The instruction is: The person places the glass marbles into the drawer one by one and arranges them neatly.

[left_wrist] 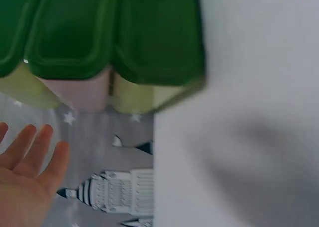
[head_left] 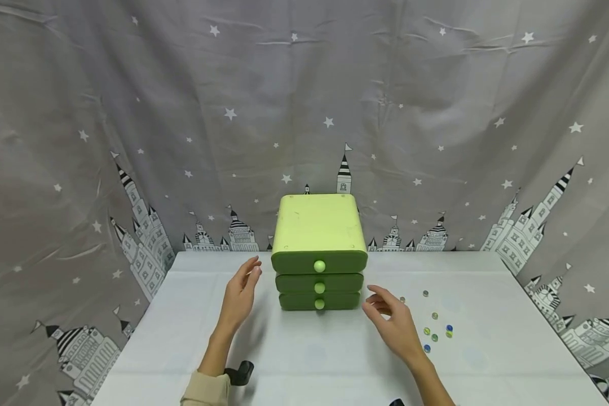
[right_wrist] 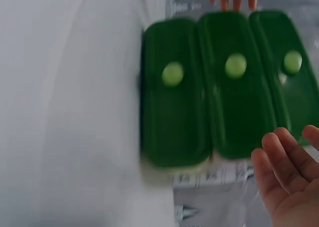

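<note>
A small green chest of three drawers (head_left: 318, 223) stands at the back of the white table, its top light green and its drawer fronts dark green with round light-green knobs. All three drawers look pushed in. To its left, my left hand (head_left: 239, 294) hovers with fingers relaxed and holds nothing; in the left wrist view its fingers (left_wrist: 35, 147) are spread beside the chest. My right hand (head_left: 393, 324) is off the chest's lower right corner, fingers loosely bent and holding nothing. In the right wrist view the drawer fronts (right_wrist: 172, 117) lie just beyond the fingertips.
Several glass marbles (head_left: 434, 338), some with blue or yellow, lie scattered on the white table (head_left: 497, 316) to the right of my right hand. Behind the table hangs a grey curtain (head_left: 208, 141) printed with stars and castles.
</note>
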The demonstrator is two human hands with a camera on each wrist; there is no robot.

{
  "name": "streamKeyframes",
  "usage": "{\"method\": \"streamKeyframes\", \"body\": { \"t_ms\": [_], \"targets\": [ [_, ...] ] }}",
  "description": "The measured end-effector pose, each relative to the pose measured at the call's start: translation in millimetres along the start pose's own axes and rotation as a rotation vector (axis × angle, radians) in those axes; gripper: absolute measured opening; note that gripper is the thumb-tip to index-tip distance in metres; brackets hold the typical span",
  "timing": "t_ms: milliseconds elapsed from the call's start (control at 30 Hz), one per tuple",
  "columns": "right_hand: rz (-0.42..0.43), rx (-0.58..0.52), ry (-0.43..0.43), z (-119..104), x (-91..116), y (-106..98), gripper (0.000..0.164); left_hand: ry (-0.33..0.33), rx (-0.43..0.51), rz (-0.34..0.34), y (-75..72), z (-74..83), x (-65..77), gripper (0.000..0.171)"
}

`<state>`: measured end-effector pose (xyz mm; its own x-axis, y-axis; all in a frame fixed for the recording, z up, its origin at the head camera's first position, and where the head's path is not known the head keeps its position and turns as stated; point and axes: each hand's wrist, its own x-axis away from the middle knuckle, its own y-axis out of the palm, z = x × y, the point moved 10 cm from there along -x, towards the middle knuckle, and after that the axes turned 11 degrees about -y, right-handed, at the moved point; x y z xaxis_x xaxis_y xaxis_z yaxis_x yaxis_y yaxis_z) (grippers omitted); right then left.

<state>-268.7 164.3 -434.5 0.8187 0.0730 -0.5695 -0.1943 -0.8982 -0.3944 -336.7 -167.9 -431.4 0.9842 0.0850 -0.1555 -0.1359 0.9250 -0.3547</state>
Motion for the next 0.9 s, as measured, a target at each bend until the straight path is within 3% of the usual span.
{"method": "streamKeyframes", "body": {
  "t_ms": [233, 333, 500, 767, 900],
  "targets": [
    [-0.099, -0.277, 0.057, -19, -7, 38, 0.045, -0.019, 0.056, -0.105, 14.9, 23.3, -18.9, 0.055],
    [-0.119, -0.336, 0.059, -24, -11, 49, 0.047, -0.026, 0.102, -0.168, 21.7, 31.4, -28.2, 0.058],
    [-0.126, -0.365, 0.060, -27, -17, 57, 0.050, -0.033, 0.173, -0.257, 32.0, 43.8, -45.5, 0.062],
    [-0.161, -0.386, 0.072, -27, -24, 66, 0.052, -0.060, 0.091, -0.422, 51.1, 51.8, -57.6, 0.073],
    [-0.180, -0.405, 0.061, -30, -28, 71, 0.053, -0.089, 0.079, -0.464, 54.9, 51.7, -60.3, 0.073]
  ]
}}
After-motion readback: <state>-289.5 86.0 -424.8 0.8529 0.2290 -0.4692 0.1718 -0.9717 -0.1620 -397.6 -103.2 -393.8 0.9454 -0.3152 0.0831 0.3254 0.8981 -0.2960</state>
